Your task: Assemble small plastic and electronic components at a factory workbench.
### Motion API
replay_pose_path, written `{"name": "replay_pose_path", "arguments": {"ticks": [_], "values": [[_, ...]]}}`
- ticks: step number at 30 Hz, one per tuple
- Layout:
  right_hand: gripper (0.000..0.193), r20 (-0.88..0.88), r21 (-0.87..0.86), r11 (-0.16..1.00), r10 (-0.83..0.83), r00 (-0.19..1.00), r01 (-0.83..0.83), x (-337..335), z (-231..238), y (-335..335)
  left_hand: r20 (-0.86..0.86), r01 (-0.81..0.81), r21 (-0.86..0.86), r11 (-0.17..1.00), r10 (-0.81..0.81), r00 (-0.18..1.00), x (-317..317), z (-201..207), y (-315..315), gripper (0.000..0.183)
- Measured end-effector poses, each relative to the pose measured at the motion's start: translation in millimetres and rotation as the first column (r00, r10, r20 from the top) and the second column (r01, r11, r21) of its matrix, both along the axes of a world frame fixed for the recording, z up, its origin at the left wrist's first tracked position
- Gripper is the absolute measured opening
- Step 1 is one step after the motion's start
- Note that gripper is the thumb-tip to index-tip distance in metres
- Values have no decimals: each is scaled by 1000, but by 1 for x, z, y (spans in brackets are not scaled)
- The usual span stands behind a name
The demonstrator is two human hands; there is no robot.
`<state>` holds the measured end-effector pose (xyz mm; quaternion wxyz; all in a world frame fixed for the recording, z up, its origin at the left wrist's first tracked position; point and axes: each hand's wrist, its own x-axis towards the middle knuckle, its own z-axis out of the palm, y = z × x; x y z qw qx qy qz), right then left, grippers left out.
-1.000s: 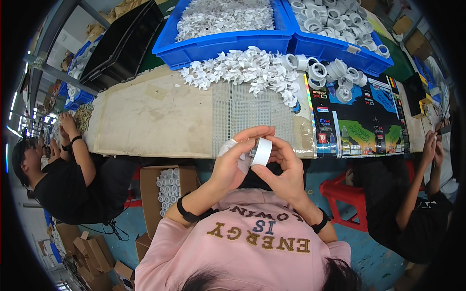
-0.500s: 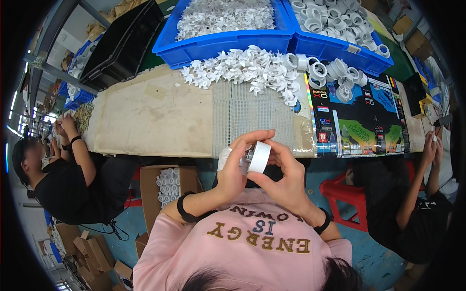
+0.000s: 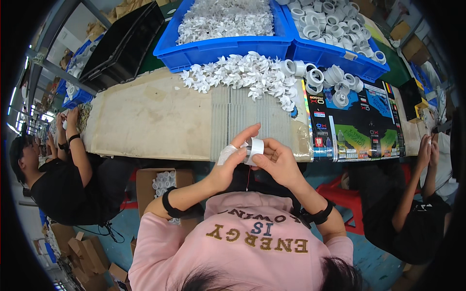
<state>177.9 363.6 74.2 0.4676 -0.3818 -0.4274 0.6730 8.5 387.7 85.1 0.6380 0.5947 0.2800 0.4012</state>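
Note:
Just past the table's near edge, a short white plastic ring [image 3: 257,147] is held between my two hands. My right hand [image 3: 283,166] pinches its near side with the thumb, the fingers curled behind it. My left hand [image 3: 223,172] closes on its left side, index finger stretched out along the top. A white wrap [image 3: 225,155] covers part of that hand. Something small and whitish shows at the ring's left opening, too hidden by the fingers to make out. On the table ahead lies a heap of white bladed plastic pieces [image 3: 242,70], with several loose white rings [image 3: 314,77] to its right.
Two blue bins stand at the back, one [image 3: 225,52] with white bladed pieces, the other [image 3: 347,57] with white rings. A black crate [image 3: 121,46] is at left. Below the table is a cardboard box [image 3: 145,191] of white parts. People sit at both sides, near a red stool [image 3: 342,199].
The ring has moved slightly up and left and turned a little. My right fingers have shifted around it, and my left thumb now lies closer against it.

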Motion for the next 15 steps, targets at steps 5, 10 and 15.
{"name": "replay_pose_path", "arguments": {"ticks": [5,10,15], "values": [[36,73,-60,992,112,991,-108,16,8,13,-336,276,434,858,-131,933,-18,23,12,91],[35,263,-32,981,193,945,-191,30,15,25,-459,269,572,775,30,888,-20,23,19,74],[40,569,306,924,-371,733,231,80,15,94,-55,-9,-130,991,2,999,-24,-10,15,56]]}}
